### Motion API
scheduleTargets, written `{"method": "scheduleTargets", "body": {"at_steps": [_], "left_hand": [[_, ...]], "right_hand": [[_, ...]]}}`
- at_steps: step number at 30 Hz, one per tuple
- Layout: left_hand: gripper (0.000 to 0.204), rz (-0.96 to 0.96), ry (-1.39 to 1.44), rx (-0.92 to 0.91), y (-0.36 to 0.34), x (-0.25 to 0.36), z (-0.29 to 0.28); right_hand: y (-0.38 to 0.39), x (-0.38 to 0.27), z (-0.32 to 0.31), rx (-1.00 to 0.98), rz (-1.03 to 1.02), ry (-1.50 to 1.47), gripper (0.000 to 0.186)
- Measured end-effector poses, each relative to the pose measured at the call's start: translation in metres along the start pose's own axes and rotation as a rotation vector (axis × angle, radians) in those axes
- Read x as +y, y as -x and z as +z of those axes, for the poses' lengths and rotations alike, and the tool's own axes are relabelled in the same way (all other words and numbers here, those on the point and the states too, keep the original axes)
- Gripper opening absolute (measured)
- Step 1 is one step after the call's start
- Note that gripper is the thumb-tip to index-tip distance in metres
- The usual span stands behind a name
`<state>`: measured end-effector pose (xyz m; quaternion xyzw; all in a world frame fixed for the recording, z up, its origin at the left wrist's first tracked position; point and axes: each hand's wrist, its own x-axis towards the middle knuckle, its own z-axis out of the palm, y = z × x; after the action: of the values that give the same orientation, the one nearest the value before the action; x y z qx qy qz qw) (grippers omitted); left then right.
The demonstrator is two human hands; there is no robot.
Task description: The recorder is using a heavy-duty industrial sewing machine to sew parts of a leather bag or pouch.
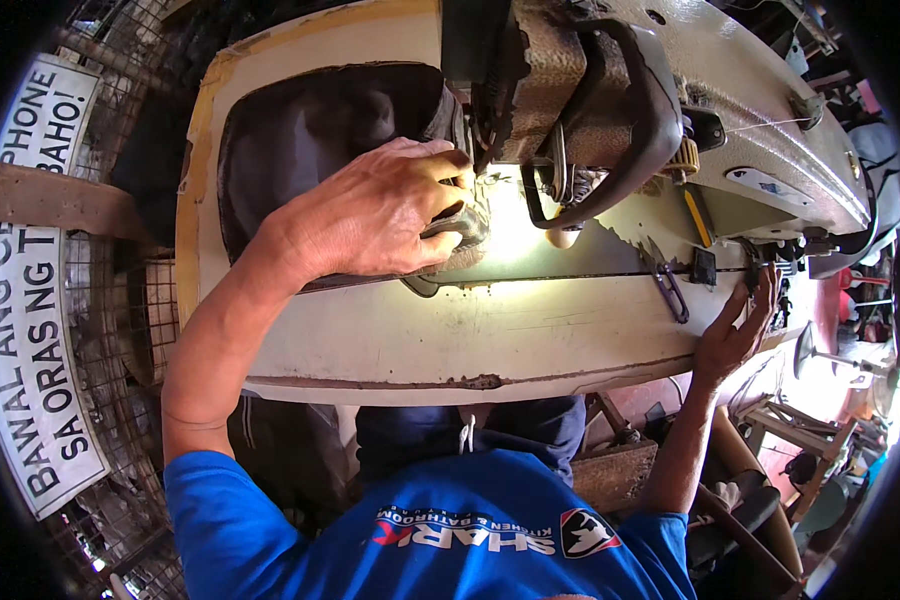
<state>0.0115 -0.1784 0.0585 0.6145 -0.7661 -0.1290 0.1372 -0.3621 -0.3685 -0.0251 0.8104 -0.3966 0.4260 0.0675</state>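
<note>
My left hand (380, 215) is closed, its fingers curled over the edge of a dark brown leather piece (300, 150) that lies on the sewing machine's bed. The fingertips are close to the needle area, under a bright lamp glow, and the hand covers part of the piece's right edge. Off to the right, my right hand (735, 335) reaches up from the table edge with thumb and fingers apart. Its fingertips touch or lie against a small dark mechanism (753, 265) at the right end of the table. The sewing machine (710, 110) arches over the back of the table.
Thread snips (667, 283) and a small black block (703, 267) lie on the pale table (530, 340). A yellow-and-black cutter (699, 216) lies by the machine's base. A curved dark bar (660, 110) hangs before the machine head. Wire mesh (120, 330) stands at the left.
</note>
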Motion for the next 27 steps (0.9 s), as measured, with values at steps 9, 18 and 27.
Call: {"method": "scheduleTargets", "body": {"at_steps": [9, 18, 27], "left_hand": [[0.024, -0.023, 0.029, 0.003, -0.0009, 0.0008, -0.0016], [0.027, -0.032, 0.023, -0.021, -0.0011, -0.0016, -0.0033], [0.028, 0.036, -0.020, 0.022, -0.0018, -0.0032, -0.0027]], "right_hand": [[0.0019, 0.0027, -0.0003, 0.002, 0.000, -0.017, 0.035], [0.0030, 0.0038, -0.0013, -0.018, 0.007, 0.005, 0.034], [0.0023, -0.0009, -0.0038, -0.075, 0.123, 0.069, 0.025]]}}
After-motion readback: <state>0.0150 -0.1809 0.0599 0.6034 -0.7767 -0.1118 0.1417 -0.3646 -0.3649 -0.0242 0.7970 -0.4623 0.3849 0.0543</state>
